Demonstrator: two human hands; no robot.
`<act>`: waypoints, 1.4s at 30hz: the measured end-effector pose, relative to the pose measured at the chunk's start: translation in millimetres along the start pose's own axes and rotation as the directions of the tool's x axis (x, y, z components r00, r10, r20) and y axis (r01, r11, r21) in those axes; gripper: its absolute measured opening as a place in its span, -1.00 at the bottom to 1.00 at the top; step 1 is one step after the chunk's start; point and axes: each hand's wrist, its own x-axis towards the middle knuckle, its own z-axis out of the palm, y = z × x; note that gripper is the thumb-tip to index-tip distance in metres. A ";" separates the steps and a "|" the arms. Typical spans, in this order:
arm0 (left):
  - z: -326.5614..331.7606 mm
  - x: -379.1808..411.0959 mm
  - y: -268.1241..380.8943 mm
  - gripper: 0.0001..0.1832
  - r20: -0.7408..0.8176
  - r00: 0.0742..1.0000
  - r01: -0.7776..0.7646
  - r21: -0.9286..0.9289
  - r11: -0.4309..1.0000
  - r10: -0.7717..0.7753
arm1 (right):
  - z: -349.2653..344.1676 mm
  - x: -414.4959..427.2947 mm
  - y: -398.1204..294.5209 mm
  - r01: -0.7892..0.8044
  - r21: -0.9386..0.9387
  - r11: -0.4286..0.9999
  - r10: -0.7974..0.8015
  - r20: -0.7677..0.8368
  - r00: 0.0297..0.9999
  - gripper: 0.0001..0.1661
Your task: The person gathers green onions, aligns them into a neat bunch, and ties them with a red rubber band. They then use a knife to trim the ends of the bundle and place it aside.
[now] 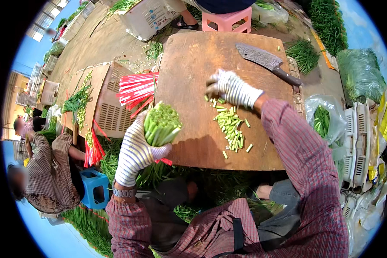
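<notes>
My left hand, in a striped knit glove, grips a thick bundle of green vegetable stalks at the board's left edge. The pale cut ends face up towards me; the lower length of the bundle is hidden. My right hand, gloved alike, is low over the wooden board, with its fingers bent and slightly apart. Short cut stalk pieces lie scattered beside and below its fingertips. A cleaver with a dark handle rests at the board's far right, apart from both hands.
Red and white tie strips hang at the board's left edge. Beyond them, a second board sits on a plastic crate. A person sits at left near a blue stool; another sits opposite on a pink stool.
</notes>
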 end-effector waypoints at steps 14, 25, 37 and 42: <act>-17.8 -73.1 13.6 -0.20 -0.113 0.973 -0.204 0.001 0.979 0.203 | -38.5 -108.8 -210.1 -0.305 0.147 0.941 0.310 -0.013 0.951 -0.48; 23.8 -122.0 57.4 -0.01 -0.328 0.632 -0.362 0.676 0.642 0.702 | -74.4 -41.2 -299.2 -0.362 0.750 0.554 0.587 -0.044 0.808 0.35; 23.7 -145.9 108.3 0.35 -0.054 0.856 -0.511 -0.246 0.824 0.515 | -166.6 -32.0 -334.3 0.182 0.983 0.015 0.586 -0.156 0.795 0.30; 93.5 -154.7 88.1 -0.01 0.123 0.949 -0.211 -0.431 0.877 0.289 | -170.9 -30.2 -341.4 0.071 0.971 0.226 0.534 -0.185 0.825 0.29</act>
